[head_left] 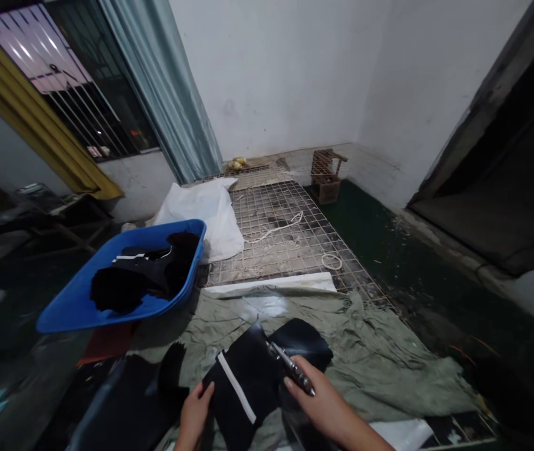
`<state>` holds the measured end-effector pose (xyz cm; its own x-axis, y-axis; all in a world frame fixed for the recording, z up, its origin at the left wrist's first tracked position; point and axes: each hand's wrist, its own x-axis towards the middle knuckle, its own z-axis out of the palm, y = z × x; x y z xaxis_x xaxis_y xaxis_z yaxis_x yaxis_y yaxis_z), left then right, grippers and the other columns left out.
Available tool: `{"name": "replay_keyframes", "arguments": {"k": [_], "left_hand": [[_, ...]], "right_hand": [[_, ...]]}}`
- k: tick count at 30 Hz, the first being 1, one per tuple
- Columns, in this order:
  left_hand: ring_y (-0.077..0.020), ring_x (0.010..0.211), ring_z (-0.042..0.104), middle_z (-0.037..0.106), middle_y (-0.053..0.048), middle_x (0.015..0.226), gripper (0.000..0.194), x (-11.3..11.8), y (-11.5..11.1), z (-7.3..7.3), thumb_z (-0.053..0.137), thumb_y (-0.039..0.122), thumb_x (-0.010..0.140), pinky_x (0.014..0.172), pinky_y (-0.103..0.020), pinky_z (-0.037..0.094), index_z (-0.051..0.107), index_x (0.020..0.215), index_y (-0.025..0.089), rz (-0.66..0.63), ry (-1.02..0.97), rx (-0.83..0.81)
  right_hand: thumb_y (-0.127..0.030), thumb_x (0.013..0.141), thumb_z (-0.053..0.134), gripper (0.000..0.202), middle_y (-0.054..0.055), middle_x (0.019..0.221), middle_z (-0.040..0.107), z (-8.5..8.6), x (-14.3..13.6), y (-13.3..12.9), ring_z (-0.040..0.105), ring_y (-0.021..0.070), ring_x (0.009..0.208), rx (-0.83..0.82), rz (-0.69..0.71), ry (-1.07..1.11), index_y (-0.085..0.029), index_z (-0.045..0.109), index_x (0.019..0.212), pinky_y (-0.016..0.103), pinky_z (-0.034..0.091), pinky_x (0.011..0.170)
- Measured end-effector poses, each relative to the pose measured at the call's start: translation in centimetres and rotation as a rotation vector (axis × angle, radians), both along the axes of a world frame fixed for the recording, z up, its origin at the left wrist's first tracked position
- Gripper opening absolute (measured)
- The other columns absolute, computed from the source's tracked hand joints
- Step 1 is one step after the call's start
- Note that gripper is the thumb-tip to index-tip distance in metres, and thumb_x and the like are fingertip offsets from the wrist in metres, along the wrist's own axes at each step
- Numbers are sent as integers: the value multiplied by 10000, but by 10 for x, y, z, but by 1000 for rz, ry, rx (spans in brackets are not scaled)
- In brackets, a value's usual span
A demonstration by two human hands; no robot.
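Left hand [195, 410] at 6 o'clock, low in frame: fingers pinch the left edge of the black cloth [248, 382], thumb on top. The cloth, with a white stripe [236, 388] running down it, lies on the green sheet [389, 351] directly ahead, partly lifted between the hands. Right hand [316, 401] at 5 o'clock: fingers clenched round a metal tool [290, 366], its tip resting on the cloth's upper right part; whether it is scissors or a clip I cannot tell. Judgement: the work goes best with the cloth kept taut, the left pinch pulling away from the tool so the fabric does not bunch under the tip; hold the stripe in sight as a straight guide and keep the left thumb well clear of the metal. More black cloth lies at 7 o'clock. At 10 o'clock, a blue tub [74, 300] holds dark pieces. At 12 o'clock, a wire grid [290, 232] with white cord, a white bag [210, 213] on its left side, and a small crate [326, 175] beyond by the wall.
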<state>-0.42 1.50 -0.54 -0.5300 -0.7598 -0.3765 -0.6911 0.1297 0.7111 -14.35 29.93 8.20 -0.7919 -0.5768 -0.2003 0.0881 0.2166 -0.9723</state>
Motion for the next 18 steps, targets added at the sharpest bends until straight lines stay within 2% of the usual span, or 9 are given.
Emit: {"name": "replay_keyframes", "arguments": {"k": [3, 9, 13, 18], "left_hand": [[-302, 902, 685, 757, -73, 856, 524, -2, 11, 1, 631, 605, 523, 818, -353, 527, 708, 811, 174, 13, 54, 76], [-303, 928, 672, 754, -76, 878, 540, -6, 33, 1, 622, 613, 535, 850, -361, 517, 723, 827, 171, 8, 111, 34], [-299, 919, 672, 752, -86, 898, 553, -9, 44, 3, 631, 603, 548, 849, -365, 515, 724, 861, 156, 6, 142, 58], [-310, 901, 670, 751, -96, 883, 543, -11, 53, 14, 619, 577, 561, 840, -375, 511, 720, 858, 134, 5, 173, 77]], "right_hand": [[-337, 754, 502, 211, 16, 766, 618, -1, 4, 5, 551, 180, 718, -1, 52, -5, -190, 598, 871, 282, 459, 690], [-327, 727, 543, 158, 15, 771, 637, -5, 8, 10, 571, 187, 731, -30, 93, -76, -215, 603, 820, 268, 473, 688], [-299, 720, 549, 141, 9, 780, 626, 2, 12, 7, 567, 183, 746, -62, 147, -121, -213, 581, 826, 268, 470, 711], [-309, 753, 524, 111, 0, 766, 569, 10, 20, -2, 521, 163, 722, -72, 248, -103, -206, 532, 792, 261, 453, 692]]}}
